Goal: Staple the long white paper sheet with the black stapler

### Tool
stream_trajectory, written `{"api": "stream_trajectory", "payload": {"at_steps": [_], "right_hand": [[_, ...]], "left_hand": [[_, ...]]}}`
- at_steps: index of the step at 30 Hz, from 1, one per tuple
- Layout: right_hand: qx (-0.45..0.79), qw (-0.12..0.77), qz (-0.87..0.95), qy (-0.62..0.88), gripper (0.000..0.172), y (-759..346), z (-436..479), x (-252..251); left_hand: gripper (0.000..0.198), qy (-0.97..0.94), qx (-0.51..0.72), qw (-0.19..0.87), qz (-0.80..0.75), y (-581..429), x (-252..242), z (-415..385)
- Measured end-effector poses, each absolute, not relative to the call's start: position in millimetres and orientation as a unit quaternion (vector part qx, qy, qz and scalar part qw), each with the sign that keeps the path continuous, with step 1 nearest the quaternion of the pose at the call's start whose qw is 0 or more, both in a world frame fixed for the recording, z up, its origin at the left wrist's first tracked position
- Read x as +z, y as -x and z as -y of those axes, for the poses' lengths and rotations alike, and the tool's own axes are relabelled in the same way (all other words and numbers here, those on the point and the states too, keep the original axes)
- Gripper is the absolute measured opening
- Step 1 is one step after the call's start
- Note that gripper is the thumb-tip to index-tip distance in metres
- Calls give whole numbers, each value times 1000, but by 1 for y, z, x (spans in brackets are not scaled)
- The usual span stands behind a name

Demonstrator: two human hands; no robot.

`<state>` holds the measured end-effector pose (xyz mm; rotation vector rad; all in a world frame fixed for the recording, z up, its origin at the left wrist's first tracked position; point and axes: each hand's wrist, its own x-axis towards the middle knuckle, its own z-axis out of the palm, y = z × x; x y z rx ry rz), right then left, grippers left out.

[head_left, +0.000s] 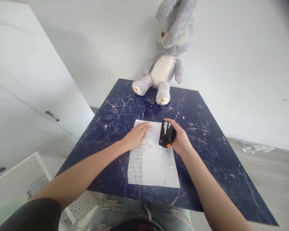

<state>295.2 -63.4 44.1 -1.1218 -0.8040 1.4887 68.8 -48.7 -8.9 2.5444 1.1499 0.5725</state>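
Observation:
A printed sheet of paper (156, 163) lies on the dark blue marble-patterned table (115, 128) in front of me. My left hand (137, 136) rests flat on the sheet's upper left part, fingers stretched out. In my right hand (180, 138) is a black stapler (168, 133) with an orange part and a shiny metal piece showing on its side. It is held over the upper right edge of the sheet; whether it touches the paper I cannot tell. A small silvery piece (183, 117) lies on the table just beyond my right hand.
A grey plush rabbit (162, 69) sits at the table's far edge against the white wall. To the left stand a white cabinet (26, 70) with dark handles and a white-framed rack (42, 166). A clear plastic packet (257, 149) lies on the floor at right.

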Motion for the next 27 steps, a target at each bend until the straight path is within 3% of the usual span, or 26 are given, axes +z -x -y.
{"api": "stream_trajectory", "payload": {"at_steps": [11,16,22,27], "right_hand": [[612,476,394,493,45,-286,65,28],[605,464,421,491,45,-282,65,28],[497,470,523,508,43,-274,65,34],[454,453,563,522,49,-279,61,37]], "left_hand": [[25,-840,322,139,-414,-62,-7,38],[27,-836,344,175,-389,-60,-3,39],[33,-832,331,237,-378,-65,0,45],[38,-852,289,216,-379,-68,-4,45]]}}
